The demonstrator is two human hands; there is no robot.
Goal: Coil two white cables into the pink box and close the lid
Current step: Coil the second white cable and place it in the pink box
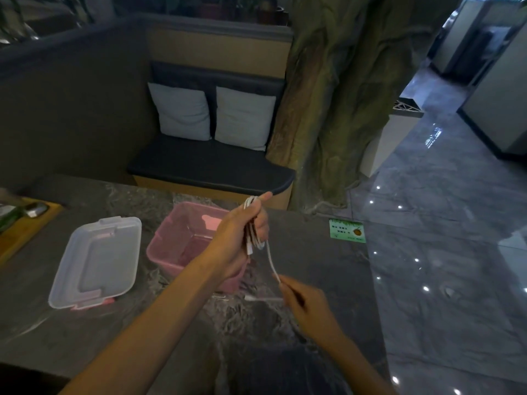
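Note:
The pink box (182, 238) stands open on the grey marble table, and I see no cable inside it. Its clear lid (97, 260) lies flat to the left of it. My left hand (239, 232) is raised over the box's right side and grips several loops of a white cable (271, 260). The cable's loose tail runs down to my right hand (302, 300), which pinches it near the plug end. That end pokes out to the left, just above the tabletop. A second cable is not visible.
A green card (347, 230) lies near the table's right edge. A wooden tray (28, 223) with dark items sits at the far left. Behind the table are a bench with two grey cushions (211, 112) and a tree-trunk pillar. Glossy floor lies to the right.

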